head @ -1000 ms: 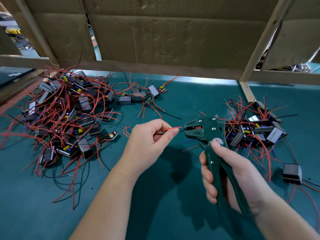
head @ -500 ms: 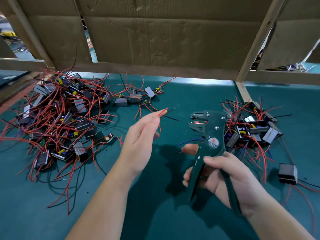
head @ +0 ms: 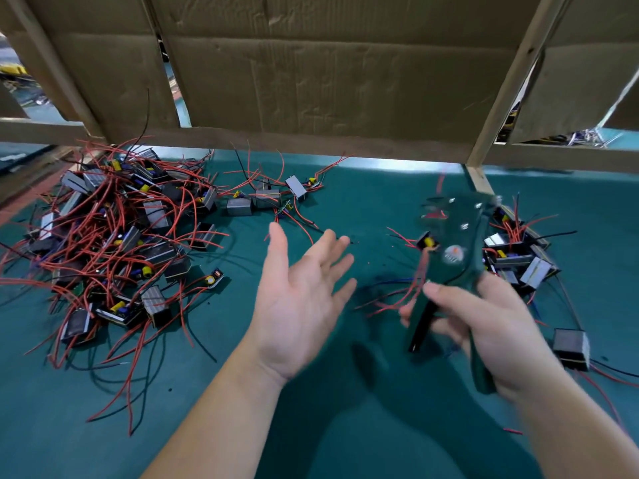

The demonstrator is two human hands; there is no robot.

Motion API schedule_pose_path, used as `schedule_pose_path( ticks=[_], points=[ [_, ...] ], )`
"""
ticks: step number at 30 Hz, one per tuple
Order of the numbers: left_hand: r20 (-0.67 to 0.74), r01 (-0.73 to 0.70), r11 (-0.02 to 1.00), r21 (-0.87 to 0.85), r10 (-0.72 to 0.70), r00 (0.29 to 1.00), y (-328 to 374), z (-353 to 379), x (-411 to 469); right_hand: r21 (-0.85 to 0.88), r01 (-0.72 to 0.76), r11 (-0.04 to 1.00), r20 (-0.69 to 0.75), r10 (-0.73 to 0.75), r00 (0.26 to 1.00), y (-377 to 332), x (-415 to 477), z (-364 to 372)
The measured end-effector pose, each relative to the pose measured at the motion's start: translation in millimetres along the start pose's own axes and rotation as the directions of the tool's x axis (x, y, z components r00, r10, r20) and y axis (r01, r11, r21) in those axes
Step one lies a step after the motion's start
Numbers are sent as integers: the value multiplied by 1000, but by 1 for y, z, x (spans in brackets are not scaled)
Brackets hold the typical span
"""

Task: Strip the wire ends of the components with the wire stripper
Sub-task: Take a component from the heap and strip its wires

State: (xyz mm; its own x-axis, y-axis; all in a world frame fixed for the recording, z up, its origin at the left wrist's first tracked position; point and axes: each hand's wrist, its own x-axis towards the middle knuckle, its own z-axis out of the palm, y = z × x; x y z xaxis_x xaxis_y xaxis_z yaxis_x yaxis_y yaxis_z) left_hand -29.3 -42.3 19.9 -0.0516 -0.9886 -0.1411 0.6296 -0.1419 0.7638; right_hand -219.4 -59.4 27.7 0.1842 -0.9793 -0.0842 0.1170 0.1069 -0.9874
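Observation:
My right hand [head: 484, 326] grips the handles of the dark green wire stripper [head: 453, 243], its jaws pointing up and blurred. My left hand [head: 301, 299] hovers over the mat with palm up, fingers spread and nothing in it. Just left of the stripper a small component with a yellow part and red wires [head: 426, 243] appears blurred above the mat, free of both hands. A large pile of components with red and black wires [head: 114, 243] lies at the left. A smaller pile [head: 518, 254] lies at the right, behind the stripper.
The work surface is a teal mat [head: 345, 426]. Cardboard panels on a wooden frame [head: 328, 81] wall off the back, and a wooden post [head: 484, 183] meets the mat at the right. A few loose components [head: 266, 197] lie mid-back; a single black one [head: 570, 347] lies far right.
My left hand pinched a red wire by the stripper jaws; now it has let go and opened. The component moved right toward the small pile. The stripper rose and tilted.

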Motion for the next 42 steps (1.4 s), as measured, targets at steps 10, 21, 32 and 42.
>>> schedule_pose_path(
  ticks=[10,21,32,42],
  points=[
    [-38,-113,359,926,388,921,-20,-17,11,84,47,995,63,-52,997,4,-1,-6],
    [286,-322,196,926,190,939,-10,-1,29,288,-52,956,162,4,987,7,-2,-5],
    [-186,557,-187,809,818,545,110,-81,24,296,-214,931,327,112,938,11,-8,9],
    [-333,574,-108,812,721,607,117,-94,32,265,-373,889,383,258,887,13,-10,15]
  ],
)
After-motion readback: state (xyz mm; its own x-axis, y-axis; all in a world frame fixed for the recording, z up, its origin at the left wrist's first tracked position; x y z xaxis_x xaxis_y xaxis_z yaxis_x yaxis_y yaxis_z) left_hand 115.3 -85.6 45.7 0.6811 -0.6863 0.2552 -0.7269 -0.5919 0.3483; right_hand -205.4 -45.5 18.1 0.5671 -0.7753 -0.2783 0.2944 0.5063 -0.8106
